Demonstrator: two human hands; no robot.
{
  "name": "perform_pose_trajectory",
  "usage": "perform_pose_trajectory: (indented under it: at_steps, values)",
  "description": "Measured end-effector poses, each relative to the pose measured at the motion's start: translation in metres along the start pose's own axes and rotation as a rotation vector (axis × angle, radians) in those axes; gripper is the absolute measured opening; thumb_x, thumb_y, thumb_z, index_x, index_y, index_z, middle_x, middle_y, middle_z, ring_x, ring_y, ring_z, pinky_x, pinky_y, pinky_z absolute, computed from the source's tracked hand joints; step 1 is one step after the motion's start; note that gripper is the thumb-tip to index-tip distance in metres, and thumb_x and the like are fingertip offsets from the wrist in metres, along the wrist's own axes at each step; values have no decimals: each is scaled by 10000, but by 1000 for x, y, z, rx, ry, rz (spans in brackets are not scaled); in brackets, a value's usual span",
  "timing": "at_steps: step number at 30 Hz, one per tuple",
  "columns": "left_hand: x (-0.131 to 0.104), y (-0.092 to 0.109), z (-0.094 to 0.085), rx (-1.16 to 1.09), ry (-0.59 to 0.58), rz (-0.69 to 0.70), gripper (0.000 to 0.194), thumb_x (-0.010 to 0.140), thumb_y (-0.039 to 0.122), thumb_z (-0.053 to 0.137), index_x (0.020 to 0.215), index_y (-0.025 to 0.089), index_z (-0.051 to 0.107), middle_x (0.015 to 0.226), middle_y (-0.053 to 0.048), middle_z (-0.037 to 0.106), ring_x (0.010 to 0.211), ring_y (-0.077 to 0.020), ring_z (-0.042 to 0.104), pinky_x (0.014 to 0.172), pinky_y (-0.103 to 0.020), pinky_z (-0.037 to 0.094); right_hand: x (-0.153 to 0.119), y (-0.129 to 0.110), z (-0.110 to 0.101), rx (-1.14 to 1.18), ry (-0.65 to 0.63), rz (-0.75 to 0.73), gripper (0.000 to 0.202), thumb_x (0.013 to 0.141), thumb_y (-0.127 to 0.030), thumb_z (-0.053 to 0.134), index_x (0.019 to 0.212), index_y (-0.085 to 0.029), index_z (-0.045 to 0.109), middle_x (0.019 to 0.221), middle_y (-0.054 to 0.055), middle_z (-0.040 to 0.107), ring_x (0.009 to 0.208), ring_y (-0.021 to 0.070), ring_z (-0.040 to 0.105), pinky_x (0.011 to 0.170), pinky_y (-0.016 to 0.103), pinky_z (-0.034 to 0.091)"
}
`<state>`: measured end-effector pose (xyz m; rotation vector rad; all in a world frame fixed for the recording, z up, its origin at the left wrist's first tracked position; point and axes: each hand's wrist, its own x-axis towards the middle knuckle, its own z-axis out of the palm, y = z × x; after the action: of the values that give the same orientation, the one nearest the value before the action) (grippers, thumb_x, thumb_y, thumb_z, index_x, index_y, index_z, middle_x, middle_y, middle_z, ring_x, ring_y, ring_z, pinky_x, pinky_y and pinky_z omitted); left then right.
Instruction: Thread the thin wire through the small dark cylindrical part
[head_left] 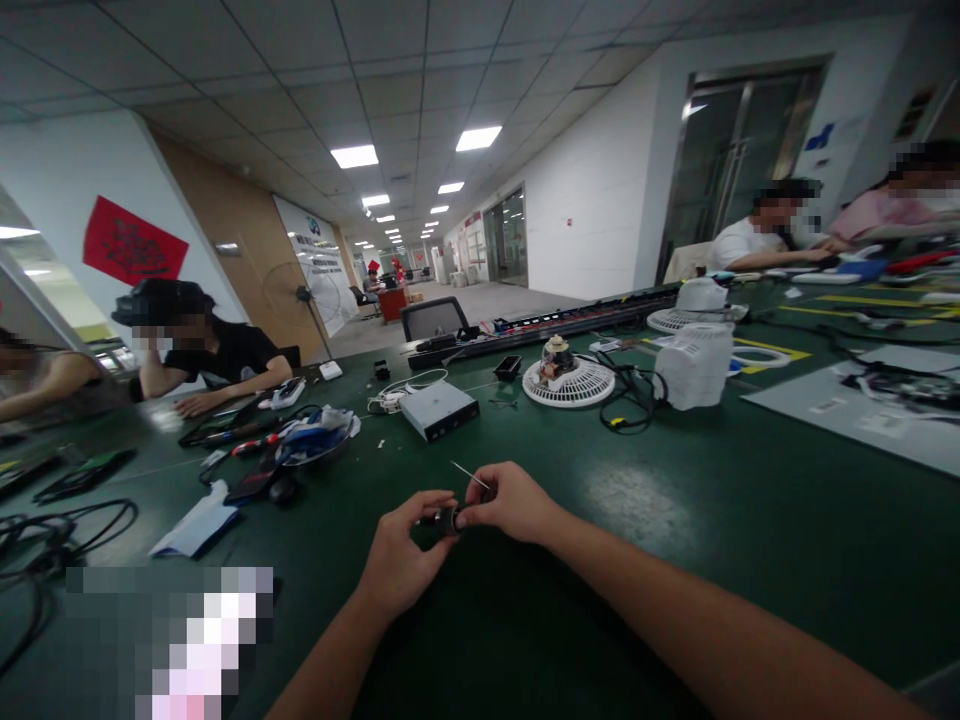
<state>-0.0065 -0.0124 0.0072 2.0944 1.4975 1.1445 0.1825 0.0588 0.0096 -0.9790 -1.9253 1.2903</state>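
My left hand (405,553) is closed around a small dark cylindrical part (448,520), its fingers and thumb on either side of it. Close against it on the right, my right hand (511,503) pinches a thin metal rod (470,475), which points up and to the left. The right thumb and fingertips also touch the near end of the dark part. Both hands are held over the green table (570,620). Too little of the dark part shows between the fingers to tell exactly what it is.
Beyond my hands lie a silver disc drive (440,408), a small black box (508,368), a white fan grille (592,382) and a white plastic housing (694,365). Cables, tools and a blue cloth (311,437) lie left. People sit at both sides.
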Motion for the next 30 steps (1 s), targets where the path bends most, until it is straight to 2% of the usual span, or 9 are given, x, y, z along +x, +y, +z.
perform_pose_trajectory:
  at_steps: [3,7,13,18,21,27,30]
  values:
    - [0,0,-1,18,-3,12,355,743,188,706,1089,234,644,1033,-32,738,949,-208,707,873,-365,567,3,3,1,106,-100,56,193,670,-284,763,767,-143,672,644,-20,625,514,97,534,474,212,396]
    - [0,0,0,18,0,1,374,736,170,706,1100,224,633,1034,-36,733,929,-201,707,850,-352,568,2,2,5,73,-63,79,209,712,-307,734,827,-145,671,672,-12,628,480,87,518,451,211,391]
    - [1,-1,1,91,18,102,341,766,149,668,1092,243,632,1037,-17,711,915,-176,684,832,-325,550,-10,-12,15,-251,177,-65,93,770,-268,664,805,-182,667,743,-5,661,647,119,569,564,232,388]
    - [2,0,-1,132,57,107,345,765,147,664,1098,227,619,1011,-21,712,862,-171,687,804,-321,556,-14,-17,21,-376,288,-136,98,769,-288,672,822,-211,703,865,14,679,766,147,597,664,255,414]
    - [2,1,-2,138,48,116,352,763,143,665,1102,226,618,1031,-25,708,872,-172,686,808,-324,559,-13,-16,21,-404,264,-154,108,770,-290,664,806,-215,733,862,26,678,778,155,599,686,259,419]
    - [2,-2,0,130,35,78,364,754,170,690,1109,233,636,1023,-31,720,880,-186,693,794,-333,572,-12,-16,14,-346,262,-102,140,752,-316,664,789,-200,734,786,17,684,681,143,579,603,245,397]
    - [3,-2,1,105,63,59,388,725,158,720,1099,234,645,1007,-22,732,874,-182,701,820,-336,570,-11,-15,11,-347,200,-173,124,760,-272,655,802,-203,749,803,17,675,699,138,576,623,241,404]
